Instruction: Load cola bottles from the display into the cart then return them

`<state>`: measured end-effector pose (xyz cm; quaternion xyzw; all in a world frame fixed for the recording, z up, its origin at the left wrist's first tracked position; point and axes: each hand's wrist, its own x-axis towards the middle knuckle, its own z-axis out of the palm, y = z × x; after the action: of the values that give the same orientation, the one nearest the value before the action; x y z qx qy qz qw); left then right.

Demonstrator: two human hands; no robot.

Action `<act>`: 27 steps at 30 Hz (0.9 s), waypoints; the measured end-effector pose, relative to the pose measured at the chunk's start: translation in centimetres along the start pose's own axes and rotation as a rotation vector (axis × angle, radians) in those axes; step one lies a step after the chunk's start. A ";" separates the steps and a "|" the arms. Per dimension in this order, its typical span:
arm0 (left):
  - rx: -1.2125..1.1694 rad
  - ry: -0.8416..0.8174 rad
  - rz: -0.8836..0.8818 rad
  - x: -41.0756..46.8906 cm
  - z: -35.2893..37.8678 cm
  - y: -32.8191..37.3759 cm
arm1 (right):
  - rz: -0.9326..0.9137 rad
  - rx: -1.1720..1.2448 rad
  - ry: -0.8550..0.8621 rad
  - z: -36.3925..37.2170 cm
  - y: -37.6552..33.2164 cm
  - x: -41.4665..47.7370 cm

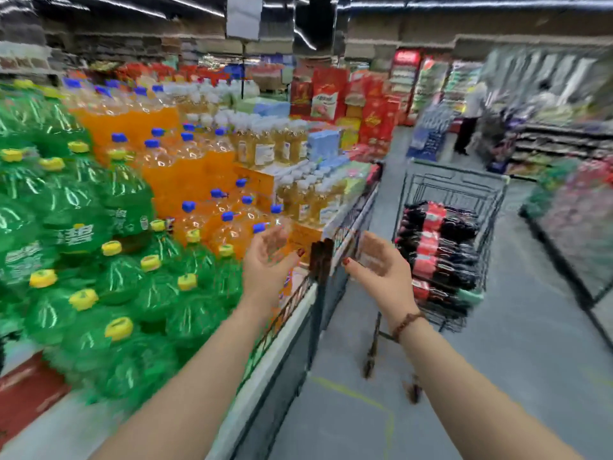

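Note:
A dark wire shopping cart (491, 194) stands in the aisle ahead on the right. Several dark cola bottles with red labels (438, 247) lie stacked inside it. My left hand (270, 257) is raised palm up over the edge of the display, fingers loosely spread, holding nothing. My right hand (378, 260) is also palm up and empty, in the air between the display and the cart, a beaded bracelet on its wrist. The frame is blurred by motion.
The low display (298, 313) with a wire rail on the left carries green bottles (99, 260), orange bottles (185, 167) and yellowish bottles (265, 144). Another display (577, 220) borders the aisle on the right. A person (471, 117) stands far back by the shelves.

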<state>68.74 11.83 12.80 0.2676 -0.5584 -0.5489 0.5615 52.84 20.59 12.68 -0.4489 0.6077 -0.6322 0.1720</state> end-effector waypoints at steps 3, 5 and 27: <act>-0.007 -0.068 -0.045 0.4 6.9 -3.0 | 0.015 -0.034 0.061 -6.5 2.4 1.7; 0.000 -0.105 -0.083 0.4 11.0 -5.0 | 0.026 -0.043 0.115 -10.4 4.0 2.8; 0.108 -0.343 -0.452 12.1 35.6 -29.6 | 0.333 -0.126 0.363 -31.8 25.6 18.9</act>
<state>23.84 4.37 -1.90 0.3181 -0.6000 -0.6666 0.3072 9.57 20.52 0.29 -0.2316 0.7323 -0.6263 0.1335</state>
